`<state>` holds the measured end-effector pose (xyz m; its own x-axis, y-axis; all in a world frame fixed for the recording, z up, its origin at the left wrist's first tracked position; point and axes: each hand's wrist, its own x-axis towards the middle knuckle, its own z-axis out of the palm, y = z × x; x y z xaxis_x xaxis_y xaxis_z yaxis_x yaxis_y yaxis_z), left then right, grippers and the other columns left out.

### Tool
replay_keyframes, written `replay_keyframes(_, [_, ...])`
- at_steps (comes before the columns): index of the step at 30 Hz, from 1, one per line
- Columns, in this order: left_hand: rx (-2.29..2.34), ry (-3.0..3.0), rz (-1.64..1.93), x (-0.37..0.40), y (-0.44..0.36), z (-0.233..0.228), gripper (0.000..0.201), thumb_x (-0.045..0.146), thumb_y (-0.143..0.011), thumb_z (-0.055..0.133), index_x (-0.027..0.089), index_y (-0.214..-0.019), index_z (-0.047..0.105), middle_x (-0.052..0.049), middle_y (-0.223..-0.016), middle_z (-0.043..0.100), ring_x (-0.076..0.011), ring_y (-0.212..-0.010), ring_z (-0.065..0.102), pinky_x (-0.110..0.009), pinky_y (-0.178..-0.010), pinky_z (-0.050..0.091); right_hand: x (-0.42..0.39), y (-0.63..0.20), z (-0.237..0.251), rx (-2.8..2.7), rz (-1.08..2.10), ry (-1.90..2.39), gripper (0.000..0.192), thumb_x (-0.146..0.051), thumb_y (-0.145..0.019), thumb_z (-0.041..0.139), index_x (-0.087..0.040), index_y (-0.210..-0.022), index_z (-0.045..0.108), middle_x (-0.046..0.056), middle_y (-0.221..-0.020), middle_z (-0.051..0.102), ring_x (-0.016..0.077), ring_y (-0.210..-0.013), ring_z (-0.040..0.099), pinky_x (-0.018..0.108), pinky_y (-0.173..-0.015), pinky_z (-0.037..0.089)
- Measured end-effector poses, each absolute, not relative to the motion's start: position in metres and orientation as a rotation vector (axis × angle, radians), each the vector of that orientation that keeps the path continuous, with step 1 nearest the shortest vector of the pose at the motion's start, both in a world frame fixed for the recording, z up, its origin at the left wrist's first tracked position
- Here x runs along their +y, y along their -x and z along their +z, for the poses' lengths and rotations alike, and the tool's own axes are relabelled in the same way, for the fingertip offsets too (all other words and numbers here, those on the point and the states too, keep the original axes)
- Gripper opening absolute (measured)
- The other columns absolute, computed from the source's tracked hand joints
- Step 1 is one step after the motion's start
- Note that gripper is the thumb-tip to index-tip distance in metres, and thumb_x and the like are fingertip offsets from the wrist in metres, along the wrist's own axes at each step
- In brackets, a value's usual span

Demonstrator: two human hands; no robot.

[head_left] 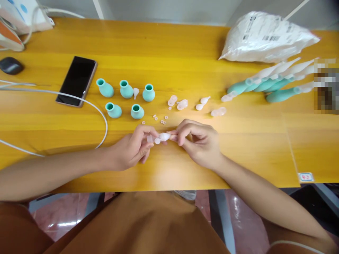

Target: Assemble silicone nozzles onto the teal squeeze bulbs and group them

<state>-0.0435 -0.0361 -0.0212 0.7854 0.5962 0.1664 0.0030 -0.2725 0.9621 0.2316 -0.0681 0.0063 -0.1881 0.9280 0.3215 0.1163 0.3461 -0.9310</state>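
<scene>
Brown garment (137,225) of the wearer, nearest, below the near edge of the yellow wood-grain table (249,173); no lettering visible on it.

Left hand (134,148): thumb and fingers closed on a translucent white plastic fitting (164,137), over the near middle of the table. Right hand (200,141): fingertips pinched together at the fitting's pointed right end.

Small translucent rings (156,119), several, loose, just beyond the hands.

Turquoise bulbs (148,93), five, open mouths up, left of centre: three in the far row, two in the near. A small white cone (135,92) beside the middle bulb of the far row.

Loose pale plastic pieces (182,104), a scatter, right of the bulbs.

Turquoise bulbs with long white tips (282,96), a group lying side by side, right.

Silvery plastic bag (265,38), far right: printed label text and a barcode, too small to read. Sticker (305,177), near right: blue border, red marks, illegible.

Phone (76,81), left, screen dark, no brand legible; white cable (79,98) crossing its near end. Black mouse (11,65), far left, unmarked as seen.
</scene>
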Motion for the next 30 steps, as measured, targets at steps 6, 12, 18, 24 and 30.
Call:
replay_keyframes(6, [0.441,-1.787,0.565,-0.034,0.048,-0.024,0.025,0.029,-0.123,0.044,0.029,-0.147,0.038,0.008,-0.077,0.063,-0.0114,-0.055,0.066,-0.022,-0.058,0.052,-0.068,-0.234,0.008,-1.591,1.013,0.951,0.029,-0.002,-0.095,0.079,-0.023,-0.076,0.073,0.001,-0.086,0.079,0.0177,-0.089,0.085,0.029,-0.084,0.069])
replay_keyframes(12, [0.476,-1.852,0.536,-0.035,0.044,-0.015,0.023,0.024,-0.122,0.041,0.028,-0.144,0.039,0.01,-0.073,0.06,-0.0109,-0.052,0.063,-0.022,-0.058,0.05,-0.068,-0.234,0.009,-1.629,1.01,0.978,0.029,-0.003,-0.096,0.078,-0.023,-0.076,0.072,0.0,-0.085,0.08,0.0176,-0.09,0.086,0.026,-0.079,0.068])
replay_keyframes(18, [0.487,-1.865,0.512,-0.035,0.045,-0.017,0.024,0.022,-0.121,0.041,0.028,-0.144,0.038,0.01,-0.074,0.058,-0.0108,-0.054,0.063,-0.021,-0.058,0.049,-0.069,-0.234,0.008,-1.665,0.981,0.989,0.028,-0.002,-0.095,0.078,-0.023,-0.077,0.072,0.001,-0.086,0.081,0.0166,-0.088,0.085,0.024,-0.077,0.067])
replay_keyframes(24, [0.503,-1.815,0.498,-0.036,0.047,-0.021,0.025,0.025,-0.121,0.043,0.027,-0.145,0.039,0.007,-0.079,0.061,-0.0121,-0.056,0.064,-0.024,-0.058,0.05,-0.07,-0.235,0.007,-1.689,0.946,0.956,0.029,0.001,-0.094,0.076,-0.023,-0.078,0.073,0.001,-0.086,0.081,0.016,-0.087,0.085,0.023,-0.075,0.066])
replay_keyframes(30, [0.495,-1.834,0.474,-0.035,0.045,-0.016,0.022,0.026,-0.121,0.042,0.028,-0.142,0.039,0.009,-0.074,0.058,-0.0121,-0.055,0.062,-0.022,-0.058,0.05,-0.069,-0.237,0.007,-1.709,0.939,0.941,0.029,0.001,-0.095,0.075,-0.022,-0.077,0.074,0.002,-0.088,0.082,0.0164,-0.089,0.085,0.023,-0.075,0.066])
